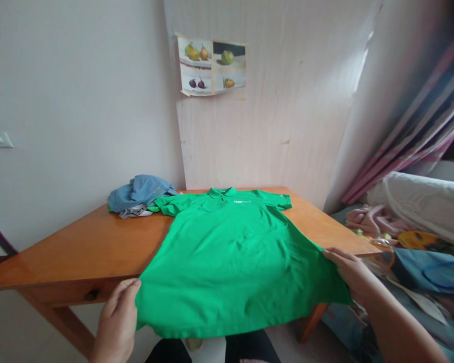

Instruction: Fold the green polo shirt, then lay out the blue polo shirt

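Observation:
A green polo shirt is spread front side up, its collar and short sleeves lying at the far side of the wooden table. White lettering shows on its chest. The lower part hangs out past the table's near edge, held up between my hands. My left hand pinches the shirt's left side near the hem. On the other side, my right hand grips the right edge somewhat above the hem corner, which droops below it. Soft wrinkles run across the lower right of the cloth.
A crumpled pile of blue and grey clothes sits at the table's back left, touching the left sleeve. A drawer knob juts from the table front. To the right, a bed carries clothes and a blue bag.

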Tool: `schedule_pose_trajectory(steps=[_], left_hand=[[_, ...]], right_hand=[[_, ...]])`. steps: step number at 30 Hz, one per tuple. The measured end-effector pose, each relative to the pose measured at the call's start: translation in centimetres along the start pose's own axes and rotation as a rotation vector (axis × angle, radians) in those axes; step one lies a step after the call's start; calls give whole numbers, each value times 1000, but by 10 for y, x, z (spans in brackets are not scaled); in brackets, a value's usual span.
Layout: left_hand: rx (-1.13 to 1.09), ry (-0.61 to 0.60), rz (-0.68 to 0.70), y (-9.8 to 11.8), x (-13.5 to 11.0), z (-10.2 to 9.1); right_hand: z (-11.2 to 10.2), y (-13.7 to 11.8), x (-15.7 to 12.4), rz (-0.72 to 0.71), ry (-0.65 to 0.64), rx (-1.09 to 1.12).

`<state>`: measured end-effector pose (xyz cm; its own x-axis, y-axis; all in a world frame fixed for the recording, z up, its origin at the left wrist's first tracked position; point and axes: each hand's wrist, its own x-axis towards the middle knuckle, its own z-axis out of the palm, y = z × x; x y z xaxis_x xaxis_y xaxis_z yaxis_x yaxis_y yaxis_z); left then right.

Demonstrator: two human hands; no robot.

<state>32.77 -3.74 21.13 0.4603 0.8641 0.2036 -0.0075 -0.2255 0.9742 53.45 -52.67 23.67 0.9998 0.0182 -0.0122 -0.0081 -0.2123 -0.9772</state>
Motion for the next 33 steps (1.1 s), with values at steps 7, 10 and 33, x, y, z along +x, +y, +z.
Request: schedule_pose_trajectory(steps=[7,10,33], left_hand=[[595,-19,174,-10,0,-17],[613,36,454,3,-1,-3],[976,-480,832,31,-18,73]], right_hand=[[-19,10,7,-165,280,-749],[-5,-6,5,-279,333,-814],[24,22,31,-396,33,-1138]])
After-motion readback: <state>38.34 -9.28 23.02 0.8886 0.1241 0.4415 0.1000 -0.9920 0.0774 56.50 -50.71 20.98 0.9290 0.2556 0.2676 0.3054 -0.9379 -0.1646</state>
